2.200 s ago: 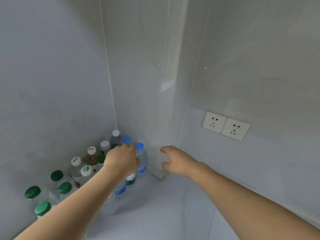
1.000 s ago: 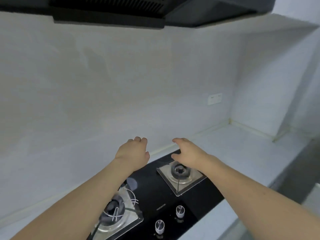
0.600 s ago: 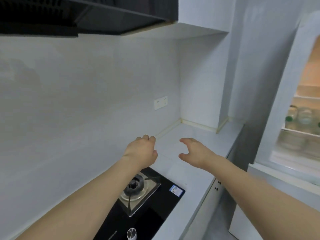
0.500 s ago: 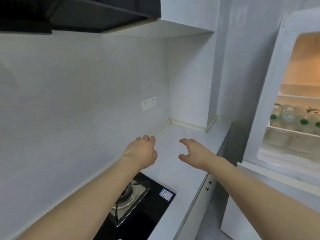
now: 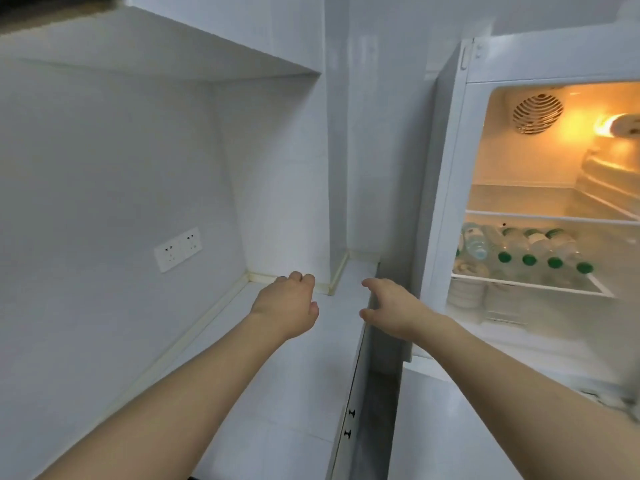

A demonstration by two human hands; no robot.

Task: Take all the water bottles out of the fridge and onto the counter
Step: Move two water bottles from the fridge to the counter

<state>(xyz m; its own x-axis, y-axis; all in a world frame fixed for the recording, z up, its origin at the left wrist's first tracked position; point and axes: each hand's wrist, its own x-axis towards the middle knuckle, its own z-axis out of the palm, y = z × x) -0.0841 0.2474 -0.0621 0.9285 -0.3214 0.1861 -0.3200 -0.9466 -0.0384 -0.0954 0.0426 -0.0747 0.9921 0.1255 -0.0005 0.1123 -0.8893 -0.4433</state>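
Both arms are reaching forward at about the same height over the white counter (image 5: 277,375). The left hand (image 5: 287,306) is hovering palm down with its fingers loosely curled under, its grip narrow and holding nothing. The right hand (image 5: 391,306) is hanging just past the counter's right edge, fingers relaxed and slightly spread, thumb tucked below, its grip wide and also holding nothing. The two hands are staying near each other but apart.

The fridge (image 5: 450,202) is standing open to the right, lit warm yellow inside, its white frame just beside the right forearm. The water bottles (image 5: 526,247) are lying on their sides on the middle wire shelf (image 5: 530,287), green caps facing out, well apart from both hands. A narrow dark gap is running between the counter's edge and the fridge side. The counter stretch under the arms is ending at the back wall, where a double socket (image 5: 178,249) is sitting to the left.
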